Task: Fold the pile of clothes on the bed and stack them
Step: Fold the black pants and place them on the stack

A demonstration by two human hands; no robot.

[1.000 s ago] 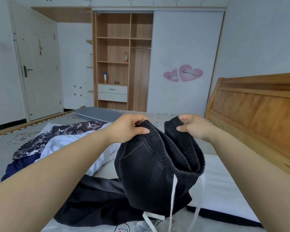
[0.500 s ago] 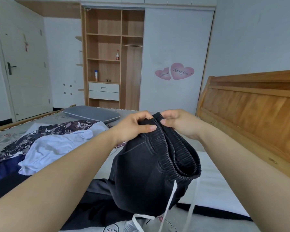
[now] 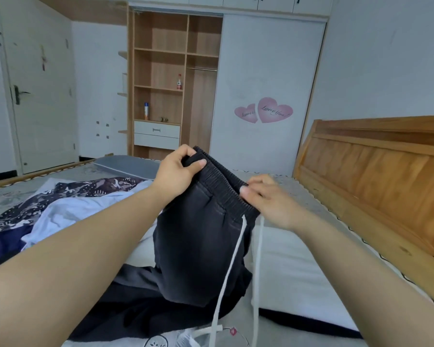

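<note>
I had the black trousers [image 3: 198,246] lifted over the bed [image 3: 298,266], their legs trailing onto the dark garment [image 3: 135,309] below. My left hand [image 3: 178,169] pinched the far end of the waistband [image 3: 221,186]; my right hand [image 3: 266,199] pinched its near end, by the white drawstring [image 3: 229,269]. I judged this the squaring-up step of the fold. Next, the waistband wanted pulling taut and the legs laying flat. The unfolded pile [image 3: 68,206] lay to the left.

Both arms reach forward. Left hand [image 3: 176,171] is raised, thumb and fingers pinching shut. Right hand [image 3: 267,197] sits lower, fingers curled in a pinch.
</note>
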